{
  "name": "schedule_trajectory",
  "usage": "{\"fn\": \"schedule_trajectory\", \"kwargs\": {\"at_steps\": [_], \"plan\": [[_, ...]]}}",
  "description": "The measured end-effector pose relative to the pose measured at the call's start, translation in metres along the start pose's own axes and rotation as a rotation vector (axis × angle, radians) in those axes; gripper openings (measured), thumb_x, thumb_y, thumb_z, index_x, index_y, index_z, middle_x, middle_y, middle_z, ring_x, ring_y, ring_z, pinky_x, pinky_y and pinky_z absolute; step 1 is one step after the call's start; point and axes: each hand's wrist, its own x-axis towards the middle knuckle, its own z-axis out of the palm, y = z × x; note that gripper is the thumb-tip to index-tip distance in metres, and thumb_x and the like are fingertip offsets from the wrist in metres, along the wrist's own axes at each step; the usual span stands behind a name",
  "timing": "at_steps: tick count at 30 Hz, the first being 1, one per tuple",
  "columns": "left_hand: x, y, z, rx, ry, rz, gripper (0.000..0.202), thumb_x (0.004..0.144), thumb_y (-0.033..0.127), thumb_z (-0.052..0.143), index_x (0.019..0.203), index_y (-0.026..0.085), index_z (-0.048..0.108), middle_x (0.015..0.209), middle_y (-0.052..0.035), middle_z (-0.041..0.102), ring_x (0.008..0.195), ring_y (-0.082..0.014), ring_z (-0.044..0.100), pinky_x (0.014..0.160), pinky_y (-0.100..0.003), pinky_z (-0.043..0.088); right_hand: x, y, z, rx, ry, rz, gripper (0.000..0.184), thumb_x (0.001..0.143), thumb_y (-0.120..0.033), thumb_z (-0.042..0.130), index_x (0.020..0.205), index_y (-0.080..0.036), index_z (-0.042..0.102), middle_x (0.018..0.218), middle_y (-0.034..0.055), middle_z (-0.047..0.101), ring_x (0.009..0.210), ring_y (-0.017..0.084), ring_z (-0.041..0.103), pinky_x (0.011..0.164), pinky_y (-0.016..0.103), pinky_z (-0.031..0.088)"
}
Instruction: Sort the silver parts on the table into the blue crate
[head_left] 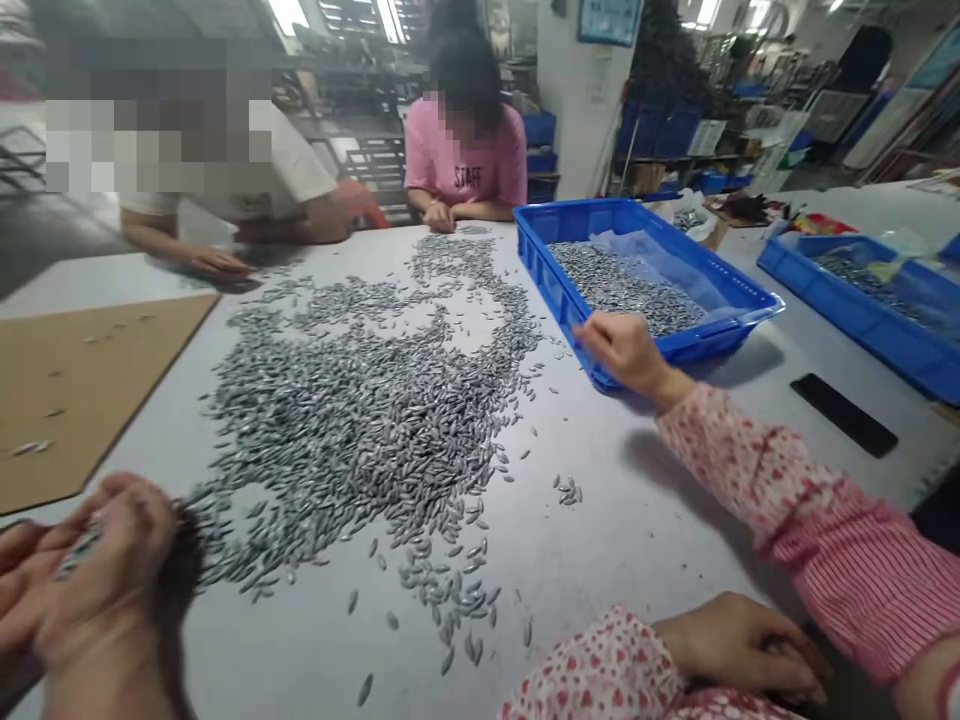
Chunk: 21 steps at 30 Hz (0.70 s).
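My right hand point(624, 350), in a pink sleeve cover with red hearts, is closed beside the near wall of the blue plastic crate point(720, 345); anything inside its fingers is hidden. Many small silver, spindle-shaped metal pieces point(630, 285) lie in that crate on a clear plastic liner. Bottom right, my left hand point(750, 650) rests low with its fingers curled under, and the palm is hidden. A wide heap of the same metal pieces point(360, 410) spreads over the white table point(600, 590). A small cluster of pieces point(568, 490) lies between the heap and my arms.
At lower left, a co-worker's hands point(112, 570) cup some pieces. Two people sit opposite, one in a pink shirt point(480, 170). Brown cardboard point(82, 380) lies at left. A black phone-like slab point(844, 413) and a second blue crate point(862, 300) are at right.
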Motion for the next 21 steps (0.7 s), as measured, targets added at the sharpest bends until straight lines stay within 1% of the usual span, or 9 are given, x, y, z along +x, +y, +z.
{"fn": "schedule_trajectory", "kwargs": {"at_steps": [1,3,6,9,10,12,14,17,21], "plan": [[0.020,-0.019,0.011,-0.007,-0.085,-0.027,0.048,0.071,0.059,0.074,0.094,0.017,0.069,0.080,-0.0034,0.064,0.072,-0.0130,0.061,0.073,-0.028,0.054,0.019,0.018,-0.014,-0.083,0.078,0.077,0.046,0.102,-0.046,0.039,0.068,-0.018,0.049,0.062,0.0006,0.051,0.059,0.013,0.047,0.064,0.026,0.034],[0.039,-0.044,0.018,-0.019,-0.142,-0.034,0.065,0.060,0.071,0.075,0.098,0.019,0.070,0.079,-0.0044,0.065,0.072,-0.0142,0.061,0.077,-0.030,0.054,0.042,0.049,-0.033,-0.228,0.079,0.213,0.041,0.101,-0.042,0.042,0.072,-0.016,0.056,0.068,0.0031,0.055,0.065,0.015,0.050,0.067,0.028,0.037],[0.037,-0.055,0.012,-0.013,-0.121,-0.011,0.080,0.059,0.075,0.071,0.111,0.015,0.068,0.087,-0.0087,0.067,0.080,-0.0178,0.064,0.091,-0.039,0.052,0.033,0.067,-0.041,-0.262,0.064,0.240,0.026,0.095,-0.037,0.054,0.090,-0.015,0.066,0.088,0.0078,0.062,0.079,0.019,0.055,0.072,0.030,0.040],[0.031,-0.052,0.008,-0.014,-0.143,-0.026,0.078,0.061,0.073,0.072,0.113,0.015,0.068,0.087,-0.0079,0.066,0.080,-0.0175,0.063,0.093,-0.039,0.052,-0.017,0.044,-0.029,-0.032,0.021,0.119,0.025,0.095,-0.038,0.056,0.100,-0.014,0.065,0.089,0.0060,0.062,0.079,0.017,0.055,0.075,0.030,0.043],[0.031,-0.052,0.008,-0.015,-0.155,-0.023,0.079,0.061,0.074,0.071,0.113,0.015,0.068,0.086,-0.0072,0.066,0.079,-0.0169,0.063,0.093,-0.039,0.052,-0.038,0.030,-0.022,0.114,-0.136,0.057,0.027,0.093,-0.039,0.059,0.101,-0.014,0.064,0.088,0.0049,0.062,0.075,0.015,0.055,0.072,0.029,0.044],[0.036,-0.056,0.009,-0.022,-0.166,-0.009,0.079,0.061,0.075,0.071,0.113,0.016,0.067,0.086,-0.0063,0.065,0.079,-0.0164,0.063,0.092,-0.038,0.052,-0.074,0.002,-0.005,0.346,-0.569,-0.068,0.029,0.091,-0.040,0.064,0.103,-0.014,0.063,0.092,0.0048,0.062,0.069,0.012,0.055,0.067,0.026,0.045],[0.043,-0.064,0.012,-0.029,-0.163,0.008,0.075,0.064,0.072,0.071,0.114,0.017,0.067,0.087,-0.0063,0.066,0.081,-0.0172,0.064,0.093,-0.037,0.052,-0.099,-0.022,0.013,0.342,-0.802,-0.098,0.040,0.086,-0.038,0.071,0.116,-0.015,0.059,0.106,0.0077,0.059,0.074,0.012,0.055,0.070,0.026,0.045],[0.049,-0.071,0.014,-0.001,-0.197,0.020,0.060,0.074,0.061,0.070,0.114,0.017,0.066,0.090,-0.0057,0.067,0.083,-0.0177,0.066,0.089,-0.033,0.053,-0.113,-0.043,0.034,0.196,-0.906,-0.082,0.048,0.079,-0.034,0.078,0.117,-0.015,0.055,0.112,0.0095,0.054,0.081,0.016,0.055,0.071,0.028,0.044],[0.030,-0.047,0.000,0.085,-0.151,-0.027,0.041,0.088,0.048,0.060,0.111,0.014,0.064,0.099,-0.0063,0.066,0.087,-0.0176,0.064,0.083,-0.033,0.055,-0.113,-0.051,0.048,0.191,-0.928,-0.105,0.014,0.085,-0.016,0.064,0.099,-0.015,0.060,0.102,0.0068,0.055,0.080,0.016,0.053,0.071,0.027,0.041]]}}
